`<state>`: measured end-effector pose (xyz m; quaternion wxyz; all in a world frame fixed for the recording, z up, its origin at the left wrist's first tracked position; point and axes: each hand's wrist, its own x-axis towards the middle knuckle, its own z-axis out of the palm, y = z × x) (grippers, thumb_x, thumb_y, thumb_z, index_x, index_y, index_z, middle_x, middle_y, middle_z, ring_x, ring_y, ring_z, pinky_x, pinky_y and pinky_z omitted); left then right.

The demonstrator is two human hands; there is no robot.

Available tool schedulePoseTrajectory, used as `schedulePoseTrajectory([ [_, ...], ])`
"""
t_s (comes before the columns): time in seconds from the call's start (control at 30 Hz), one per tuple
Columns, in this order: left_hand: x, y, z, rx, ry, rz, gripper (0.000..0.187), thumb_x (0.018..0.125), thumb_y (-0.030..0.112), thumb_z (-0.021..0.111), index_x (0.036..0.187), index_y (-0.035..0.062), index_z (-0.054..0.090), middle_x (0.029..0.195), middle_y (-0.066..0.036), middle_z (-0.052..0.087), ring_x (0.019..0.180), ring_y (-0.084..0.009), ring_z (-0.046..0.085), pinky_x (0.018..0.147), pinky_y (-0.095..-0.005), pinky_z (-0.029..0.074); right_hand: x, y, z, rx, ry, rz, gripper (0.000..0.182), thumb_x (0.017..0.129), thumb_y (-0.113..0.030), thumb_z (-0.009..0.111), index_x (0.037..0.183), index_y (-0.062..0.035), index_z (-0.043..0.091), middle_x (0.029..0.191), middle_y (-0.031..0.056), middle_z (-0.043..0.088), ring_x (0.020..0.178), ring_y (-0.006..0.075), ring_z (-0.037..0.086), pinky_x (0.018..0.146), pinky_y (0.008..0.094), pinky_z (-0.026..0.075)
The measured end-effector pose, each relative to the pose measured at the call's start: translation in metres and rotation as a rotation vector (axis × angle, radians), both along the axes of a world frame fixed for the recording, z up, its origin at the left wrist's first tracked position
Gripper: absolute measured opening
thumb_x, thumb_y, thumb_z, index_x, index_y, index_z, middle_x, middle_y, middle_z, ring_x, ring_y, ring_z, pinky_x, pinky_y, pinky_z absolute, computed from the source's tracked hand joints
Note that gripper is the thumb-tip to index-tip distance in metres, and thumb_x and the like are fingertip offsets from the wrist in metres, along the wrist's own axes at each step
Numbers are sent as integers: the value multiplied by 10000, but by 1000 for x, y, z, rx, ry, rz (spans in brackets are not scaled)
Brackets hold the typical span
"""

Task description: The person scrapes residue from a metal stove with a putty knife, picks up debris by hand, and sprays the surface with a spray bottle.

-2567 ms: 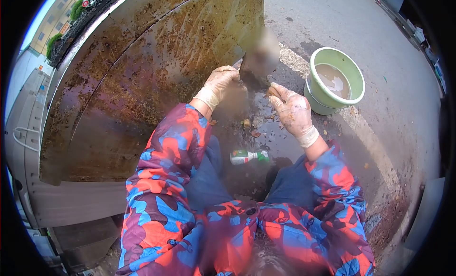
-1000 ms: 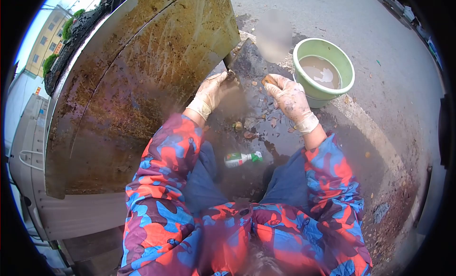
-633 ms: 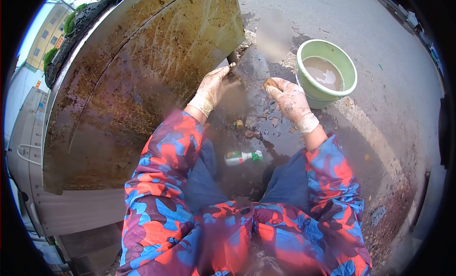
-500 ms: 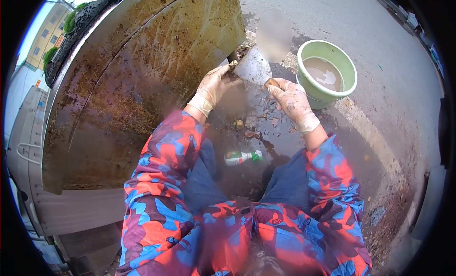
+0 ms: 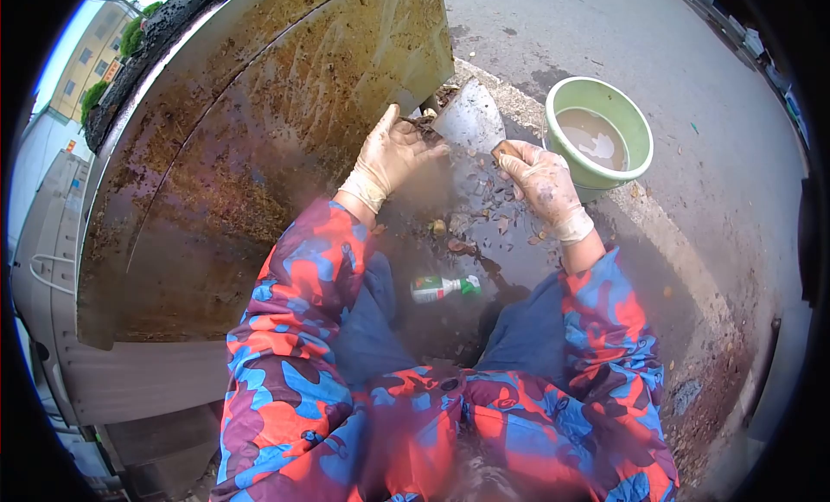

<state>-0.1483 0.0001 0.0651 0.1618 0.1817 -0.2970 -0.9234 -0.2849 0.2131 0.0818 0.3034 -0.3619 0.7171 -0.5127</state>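
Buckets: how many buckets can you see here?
1. The green bucket stands on the wet ground, just beyond the right hand, and has murky water in it. Another could be hidden behind the big rusty metal sheet.

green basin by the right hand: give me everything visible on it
The green basin is a round, pale green tub, plastic by the look, upright on the grey pavement beside the wet patch. It holds murky brown water with something pale in it. The gloved right hand overlaps its near wall; contact cannot be told.
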Motion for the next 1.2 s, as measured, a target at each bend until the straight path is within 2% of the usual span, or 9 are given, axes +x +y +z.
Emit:
schedulePoseTrajectory([
  [0.47,3,-9,-5,4,-23,99,596,880,502,459,1122,-42,484,1092,-202,505,1046,-372,502,926,-531,409,-2,-3,-5,-217,-164,-147,311,858,-237,564,1085,-27,600,696,20,588,489,53,467,466,204,399],
  [0.67,0,-16,-65,-137,-323,-139,205,920,64,409,1087,4,511,1028,-139,539,932,-313,547,872,-489,460,-28,7,-5,-270,-185,-293,319,858,-232,557,1102,-29,595,709,21,592,484,54,478,442,196,386],
  [0.77,-11,-9,-81,-483,-434,-282,228,850,-52,456,1059,13,521,982,-107,537,906,-281,549,870,-476,466,-43,14,-3,-323,-210,-362,331,864,-239,547,1118,-30,589,723,30,602,484,68,494,437,203,386],
  [0.83,-24,-18,-112,-1117,-202,-455,269,790,-119,476,1010,23,533,963,-98,539,908,-258,549,872,-469,468,-51,19,2,-432,-283,-413,335,871,-242,539,1122,-24,585,734,32,605,494,74,502,437,202,384],
  [0.9,-43,-10,-127,-763,-390,-452,267,765,-129,478,976,25,536,933,-88,550,895,-240,544,878,-468,461,-55,21,6,-457,-284,-460,332,877,-235,532,1121,-16,581,744,36,606,507,78,510,442,200,382],
  [0.97,-64,-45,-207,-1402,-237,-501,161,840,-34,472,974,28,536,939,-80,554,884,-249,541,887,-482,442,-58,23,10,-454,-271,-449,328,880,-231,527,1117,-10,580,749,43,608,519,77,513,452,199,385],
  [1.0,-81,-50,-209,-1398,-229,-522,161,840,-34,472,974,28,536,939,-80,554,884,-249,541,887,-482,442,-60,22,8,-449,-273,-469,328,880,-231,527,1117,-10,580,749,43,608,519,77,513,452,199,385],
  [1.17,-171,-49,-182,70,-606,53,406,963,334,320,1286,96,378,1338,-112,401,1243,-246,360,1010,-571,255,-65,18,6,-435,-293,-450,327,886,-227,524,1113,3,575,744,50,606,520,75,509,469,195,394],
  [1.2,-187,-51,-176,78,-616,38,406,963,334,320,1286,96,378,1338,-112,401,1243,-246,360,1010,-571,255,-66,18,7,-413,-304,-459,337,890,-232,521,1117,13,570,745,50,605,525,74,508,479,194,401],
])
